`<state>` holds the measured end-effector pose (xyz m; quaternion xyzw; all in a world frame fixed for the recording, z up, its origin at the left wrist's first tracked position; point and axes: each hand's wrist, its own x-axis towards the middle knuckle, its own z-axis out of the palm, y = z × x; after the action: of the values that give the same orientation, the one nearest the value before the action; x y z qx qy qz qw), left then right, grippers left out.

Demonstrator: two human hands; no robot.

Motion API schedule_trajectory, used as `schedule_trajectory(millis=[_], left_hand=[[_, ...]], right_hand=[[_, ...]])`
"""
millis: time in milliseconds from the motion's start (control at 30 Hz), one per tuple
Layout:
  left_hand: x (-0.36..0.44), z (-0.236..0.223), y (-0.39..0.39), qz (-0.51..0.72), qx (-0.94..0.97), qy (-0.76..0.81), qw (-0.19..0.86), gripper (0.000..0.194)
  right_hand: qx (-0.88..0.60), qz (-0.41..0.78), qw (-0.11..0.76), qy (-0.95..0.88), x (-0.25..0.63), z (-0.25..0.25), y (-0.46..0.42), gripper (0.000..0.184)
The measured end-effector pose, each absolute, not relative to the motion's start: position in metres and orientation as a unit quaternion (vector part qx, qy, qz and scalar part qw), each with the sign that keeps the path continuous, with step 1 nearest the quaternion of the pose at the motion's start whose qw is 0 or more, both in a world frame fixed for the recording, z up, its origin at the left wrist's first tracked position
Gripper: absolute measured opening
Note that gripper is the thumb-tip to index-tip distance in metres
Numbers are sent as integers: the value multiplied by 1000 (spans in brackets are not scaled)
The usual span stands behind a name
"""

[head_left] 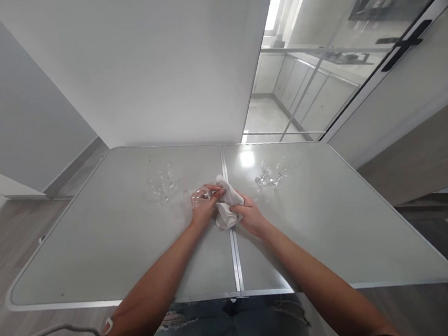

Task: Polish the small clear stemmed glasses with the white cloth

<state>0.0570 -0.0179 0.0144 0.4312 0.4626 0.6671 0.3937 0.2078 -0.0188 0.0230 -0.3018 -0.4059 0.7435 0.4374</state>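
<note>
- Head view: our left hand [203, 208] grasps a stemmed glass [195, 197], tipped on its side above the table [97, 249], its bowl toward our left and its foot end toward the cloth.
- Our right hand [251, 217] clasps a white cloth [228, 216], bunched against that foot end, near the seam [235, 262] that divides the tabletop.
- We judge the wiping of this one glass to be partway along: cloth and glass are in contact, and neither hand has let go.
- On our left we see a cluster of glasses [165, 199]; on our right, a pair of glasses [262, 180] stands upright near a bright reflection. No hand touches either group.
- We cannot tell which of these have been wiped and which are left, since clear glass looks alike on both sides.
- The left cluster overlaps and fades into the pale surface, so we cannot count it surely.
- Cloth and fingers hide part of the held glass's foot, and the cloth covers some of our right fingertips.
- At the lower left, a pale cord [45, 333] runs out of frame; its hooked end overlaps our forearm, and whether it touches is unclear.
</note>
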Motion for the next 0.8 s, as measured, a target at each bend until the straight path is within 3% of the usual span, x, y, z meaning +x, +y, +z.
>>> schedule_trajectory(millis=[200,333,433,533,800], left_hand=[[58,13,-17,658,438,469,394,18],[57,11,-16,644,423,471,429,22],[57,10,-16,633,428,465,446,23],[55,6,-14,652,422,498,386,21],[48,0,-7,657,414,527,346,22]], right_hand=[[-287,769,397,-412,208,24,-22,67],[-280,752,427,-416,210,24,-21,73],[-276,762,413,-416,211,23,-21,72],[-280,766,386,-430,211,22,-23,70],[-327,751,416,-394,211,28,-21,62]])
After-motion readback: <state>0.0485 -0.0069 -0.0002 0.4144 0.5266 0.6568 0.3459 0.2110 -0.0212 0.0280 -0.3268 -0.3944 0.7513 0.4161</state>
